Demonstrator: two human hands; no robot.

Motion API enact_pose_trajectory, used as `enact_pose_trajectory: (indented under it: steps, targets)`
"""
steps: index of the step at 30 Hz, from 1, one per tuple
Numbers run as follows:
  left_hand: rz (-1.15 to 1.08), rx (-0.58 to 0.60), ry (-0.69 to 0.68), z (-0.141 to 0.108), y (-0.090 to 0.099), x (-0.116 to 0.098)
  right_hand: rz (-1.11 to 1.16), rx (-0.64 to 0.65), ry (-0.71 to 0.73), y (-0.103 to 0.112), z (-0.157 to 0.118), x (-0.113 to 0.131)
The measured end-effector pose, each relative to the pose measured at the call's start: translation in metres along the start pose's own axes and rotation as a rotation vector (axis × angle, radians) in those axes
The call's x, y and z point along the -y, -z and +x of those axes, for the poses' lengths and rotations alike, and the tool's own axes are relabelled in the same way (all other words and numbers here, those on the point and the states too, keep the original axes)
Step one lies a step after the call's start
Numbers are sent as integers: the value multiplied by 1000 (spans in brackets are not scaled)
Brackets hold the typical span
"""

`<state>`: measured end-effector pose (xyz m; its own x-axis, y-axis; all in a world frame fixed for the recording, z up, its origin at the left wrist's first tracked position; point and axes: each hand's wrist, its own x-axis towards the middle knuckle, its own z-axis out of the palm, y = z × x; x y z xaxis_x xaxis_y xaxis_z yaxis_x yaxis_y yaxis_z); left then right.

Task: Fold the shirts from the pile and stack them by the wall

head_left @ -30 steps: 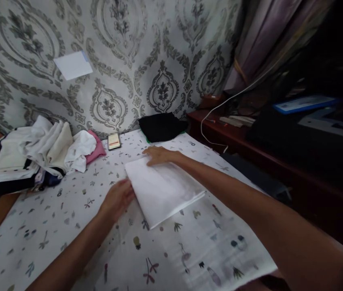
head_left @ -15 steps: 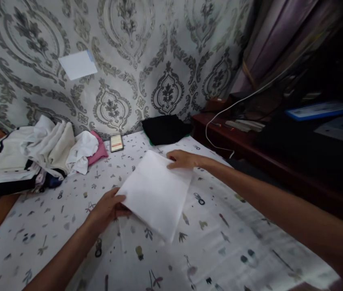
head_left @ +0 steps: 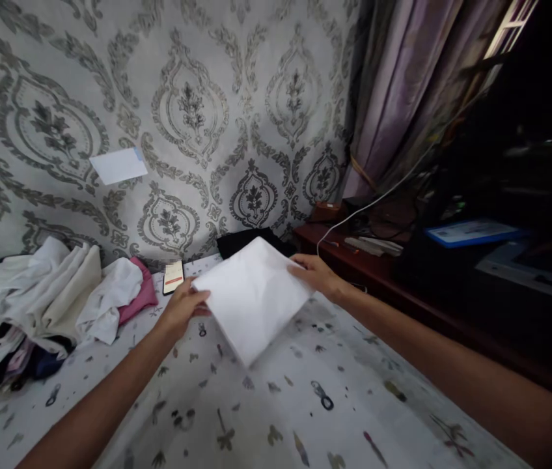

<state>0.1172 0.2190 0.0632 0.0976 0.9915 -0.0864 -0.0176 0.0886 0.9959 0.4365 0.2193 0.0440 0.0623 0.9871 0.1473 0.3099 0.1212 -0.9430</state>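
Note:
A folded white cloth point(head_left: 256, 296), squarish and fairly flat, hangs above the bed between my two hands with one corner pointing down toward me. My left hand point(head_left: 184, 306) pinches its left corner, thumb on top and fingers underneath. At the opposite corner, my right hand point(head_left: 316, 275) is closed on the edge, its fingers partly hidden. Behind the cloth lies a folded black garment point(head_left: 241, 241), now partly covered from view. The exact kind of the white cloth cannot be made out.
A heap of white and cream clothes point(head_left: 44, 293) lies at the left, with a pink cloth point(head_left: 140, 296) beside it. A phone point(head_left: 173, 277) rests on the patterned bedsheet point(head_left: 237, 417) near the wall. On the right stands a dark red table point(head_left: 322, 244) with a white cable point(head_left: 378, 198).
The white cloth has been raised off the bed and turned, and it now blocks part of the black garment. Both hands keep hold of it. The camera view has tilted up.

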Motion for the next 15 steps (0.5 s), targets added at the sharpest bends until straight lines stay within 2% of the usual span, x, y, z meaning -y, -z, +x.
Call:
enact_pose_trajectory:
  steps: [3, 7, 11, 15]
  targets:
    - [-14, -118, -73, 68, -30, -16, -92, -234, 17, 16, 47, -10]
    - [-15, -204, -110, 144, -60, -25, -176, -384, -32, 25, 107, -28]
    - [25, -294, -115, 199, -71, -20, -253, -439, -87, 19, 150, -46]
    - [104, -368, -99, 236, -70, 0, -336, -439, -162, 7, 176, -64]
